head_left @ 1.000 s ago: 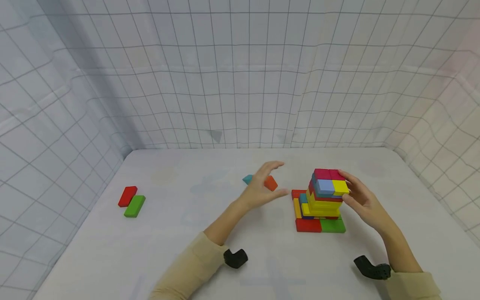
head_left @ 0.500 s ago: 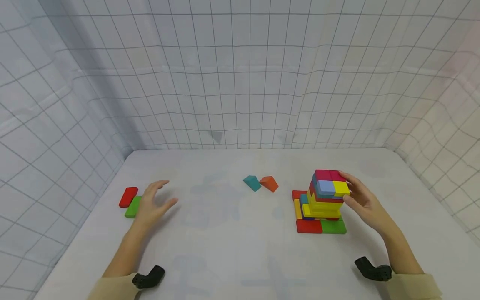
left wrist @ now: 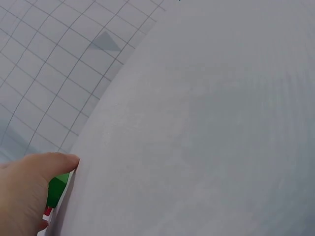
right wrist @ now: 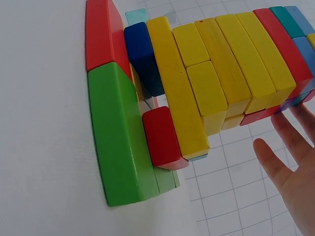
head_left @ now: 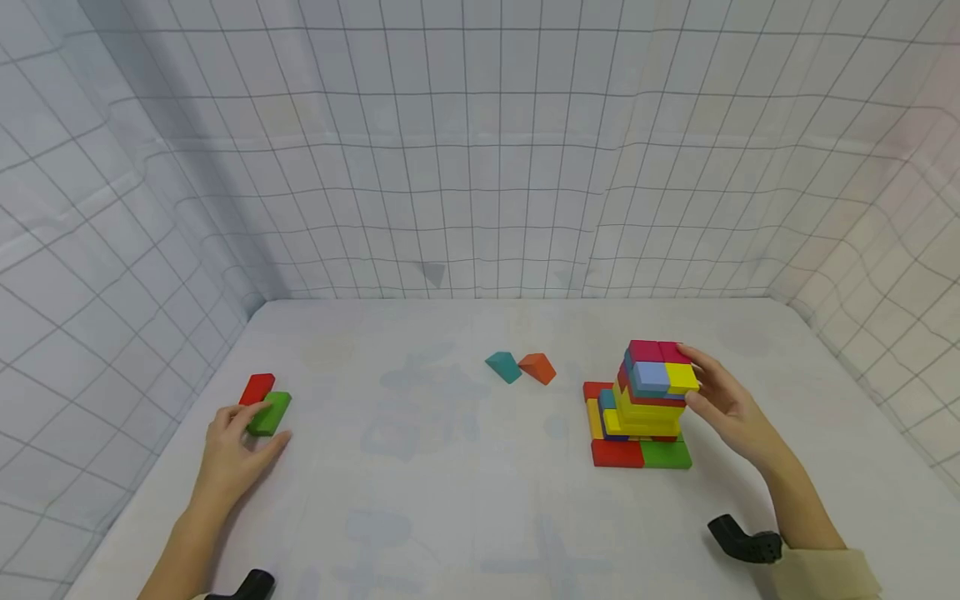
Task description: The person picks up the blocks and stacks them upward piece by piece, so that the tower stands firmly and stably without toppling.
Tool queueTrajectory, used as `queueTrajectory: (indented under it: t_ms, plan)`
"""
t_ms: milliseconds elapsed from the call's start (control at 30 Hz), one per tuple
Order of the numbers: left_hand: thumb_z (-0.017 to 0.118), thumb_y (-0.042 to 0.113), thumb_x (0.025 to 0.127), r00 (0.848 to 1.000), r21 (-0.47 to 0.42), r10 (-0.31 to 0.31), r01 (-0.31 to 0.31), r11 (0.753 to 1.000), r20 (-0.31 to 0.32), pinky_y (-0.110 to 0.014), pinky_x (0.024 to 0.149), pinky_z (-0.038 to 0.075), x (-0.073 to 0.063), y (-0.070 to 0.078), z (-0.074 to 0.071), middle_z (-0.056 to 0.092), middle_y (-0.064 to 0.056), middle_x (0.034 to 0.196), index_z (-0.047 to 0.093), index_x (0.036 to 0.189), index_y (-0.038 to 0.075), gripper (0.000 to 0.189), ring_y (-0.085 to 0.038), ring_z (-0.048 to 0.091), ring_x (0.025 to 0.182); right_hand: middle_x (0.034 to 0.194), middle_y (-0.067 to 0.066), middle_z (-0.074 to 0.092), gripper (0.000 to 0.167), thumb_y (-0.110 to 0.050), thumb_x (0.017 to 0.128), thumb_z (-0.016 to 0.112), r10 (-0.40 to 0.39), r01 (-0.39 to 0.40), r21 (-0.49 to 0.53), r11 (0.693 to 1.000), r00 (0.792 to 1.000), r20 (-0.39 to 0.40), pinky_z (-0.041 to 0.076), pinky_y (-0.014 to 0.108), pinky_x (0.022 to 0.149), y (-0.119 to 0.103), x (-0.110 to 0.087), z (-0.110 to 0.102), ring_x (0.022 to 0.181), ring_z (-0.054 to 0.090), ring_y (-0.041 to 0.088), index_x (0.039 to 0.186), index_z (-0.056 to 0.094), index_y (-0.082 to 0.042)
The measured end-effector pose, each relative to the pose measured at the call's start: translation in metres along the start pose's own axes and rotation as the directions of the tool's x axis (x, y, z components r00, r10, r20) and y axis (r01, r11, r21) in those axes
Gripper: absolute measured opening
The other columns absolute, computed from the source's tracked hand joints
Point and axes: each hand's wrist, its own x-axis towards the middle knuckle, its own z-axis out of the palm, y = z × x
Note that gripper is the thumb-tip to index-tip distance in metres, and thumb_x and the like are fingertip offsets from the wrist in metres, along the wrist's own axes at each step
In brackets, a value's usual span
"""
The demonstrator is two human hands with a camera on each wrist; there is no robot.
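On the right of the head view a stepped tower of coloured wooden blocks (head_left: 648, 412) rises from a base with red and green blocks. My right hand (head_left: 731, 417) is at its upper right side, fingers spread and fingertips right at the top layers; the right wrist view shows these fingers (right wrist: 290, 132) beside the upper blocks. At the far left, my left hand (head_left: 232, 454) reaches over a flat green block (head_left: 273, 412), forefinger at its near left side and thumb a little apart from it. A red block (head_left: 257, 387) lies against the green one, partly hidden by the fingers.
Two pointed pieces, one teal (head_left: 504, 367) and one orange (head_left: 538, 367), lie close together at mid-table. White gridded cloth (head_left: 480, 167) walls in the white table (head_left: 450, 500) at the back and both sides.
My left hand has swung from beside the teal and orange pieces far left to the green block, its fingers now lowered round it. My right hand has stayed at the tower.
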Motion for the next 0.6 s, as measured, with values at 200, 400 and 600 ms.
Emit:
queueTrajectory:
  t_ms: [200, 400, 600]
  plan:
    - [0.072, 0.004, 0.070, 0.999, 0.050, -0.033, 0.034, 0.998, -0.030, -0.041, 0.063, 0.039, -0.003, -0.004, -0.002, 0.050, -0.023, 0.095, 0.059, 0.108, -0.006, 0.041, -0.035, 0.046, 0.084, 0.145, -0.003, 0.026, 0.058, 0.014, 0.089, 0.039, 0.000, 0.000, -0.001, 1.000, 1.000, 0.000, 0.037, 0.012, 0.093, 0.000, 0.000, 0.000, 0.126, 0.032, 0.004, 0.142, 0.021, 0.001]
    - [0.071, 0.001, 0.071, 0.998, 0.040, -0.013, 0.016, 0.999, -0.064, -0.007, 0.065, 0.035, -0.003, -0.001, -0.004, 0.056, -0.022, 0.094, 0.063, 0.105, -0.006, 0.036, -0.032, 0.053, 0.081, 0.145, -0.004, 0.026, 0.059, 0.014, 0.088, 0.040, -0.001, 0.001, -0.004, 1.000, 1.000, -0.003, 0.037, 0.012, 0.093, 0.000, 0.000, 0.000, 0.126, 0.031, 0.004, 0.143, 0.021, 0.001]
    - [0.071, -0.005, 0.071, 0.993, -0.117, -0.023, 0.009, 0.993, -0.117, 0.002, 0.071, 0.031, 0.002, 0.012, 0.003, 0.059, -0.014, 0.094, 0.066, 0.102, -0.006, 0.032, 0.009, 0.045, 0.080, 0.145, -0.003, 0.026, 0.059, 0.015, 0.088, 0.040, -0.004, 0.004, -0.001, 1.000, 1.000, -0.002, 0.036, 0.012, 0.093, 0.001, 0.000, 0.000, 0.127, 0.031, 0.004, 0.143, 0.021, 0.002]
